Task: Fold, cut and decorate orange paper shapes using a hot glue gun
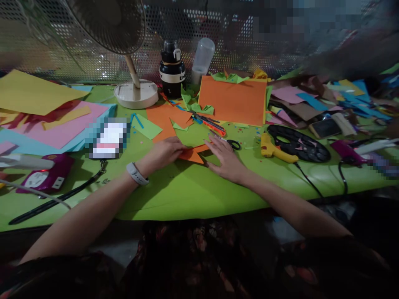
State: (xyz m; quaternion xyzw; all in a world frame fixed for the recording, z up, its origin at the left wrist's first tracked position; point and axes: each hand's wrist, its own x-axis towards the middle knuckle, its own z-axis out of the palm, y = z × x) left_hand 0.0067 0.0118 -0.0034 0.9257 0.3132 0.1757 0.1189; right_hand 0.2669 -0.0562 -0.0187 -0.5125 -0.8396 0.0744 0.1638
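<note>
A small folded orange paper piece with pointed ends lies on the green table between my hands. The closed fingers of my left hand grip its left side. My right hand lies at its right end with the fingers spread, the fingertips touching or close to the paper. Behind them are a larger cut orange sheet and a light green paper piece. Scissors with black handles lie partly under my right fingers.
A fan base, a black bottle and an orange sheet stand or lie behind. Right are a yellow glue gun and a black tray; left, a phone, a purple power socket and coloured papers.
</note>
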